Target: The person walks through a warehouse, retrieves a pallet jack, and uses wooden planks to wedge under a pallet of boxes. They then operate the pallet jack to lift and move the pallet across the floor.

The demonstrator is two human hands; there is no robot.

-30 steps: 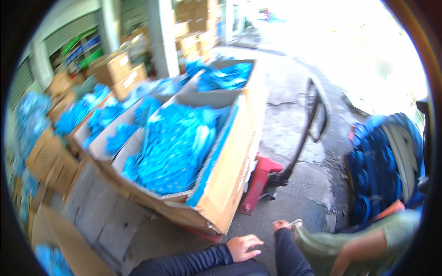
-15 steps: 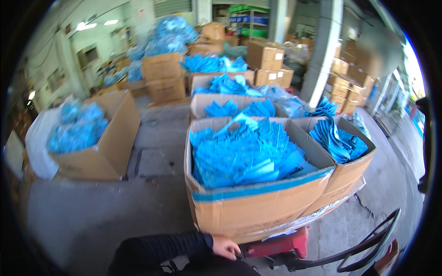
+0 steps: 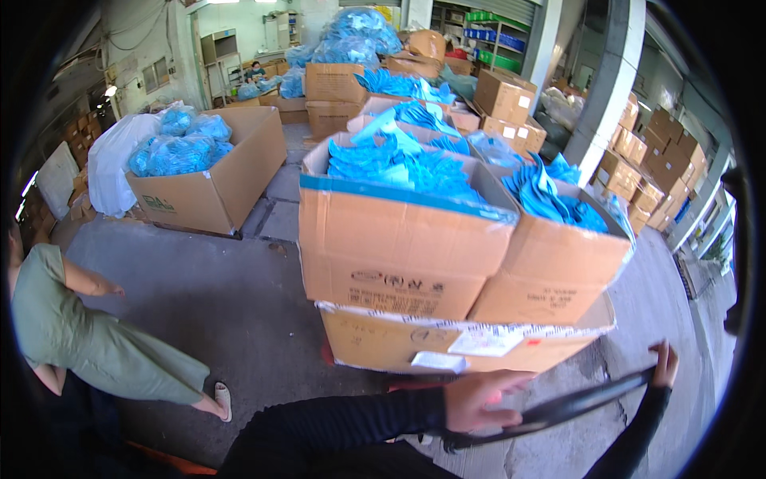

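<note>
A black pull handle point(image 3: 574, 403) of what looks like a red pallet jack slants across the lower right, smeared by motion. At its far right end my right hand point(image 3: 665, 366) is closed round it. My left hand point(image 3: 479, 401), blurred, hovers by the handle's lower end, fingers stretched out and apart; I cannot tell whether it touches. Just beyond stands a large open carton point(image 3: 399, 247) heaped with blue dotted fabric pieces point(image 3: 407, 164). Another open carton point(image 3: 550, 263) with similar blue pieces adjoins it on the right. Both rest on a flat lower carton point(image 3: 375, 339).
On the left stands an open carton point(image 3: 215, 180) of blue bagged goods. A person in a green dress point(image 3: 72, 327) is at the near left. Behind are stacked cartons point(image 3: 503, 100), a pillar point(image 3: 614, 88) and shelving point(image 3: 499, 40). Grey concrete floor point(image 3: 175, 279) lies between.
The view has swung, and the cartons now show more of their front sides. The handle has risen, with my right hand now round its end. My left hand has moved right; a person appears at left.
</note>
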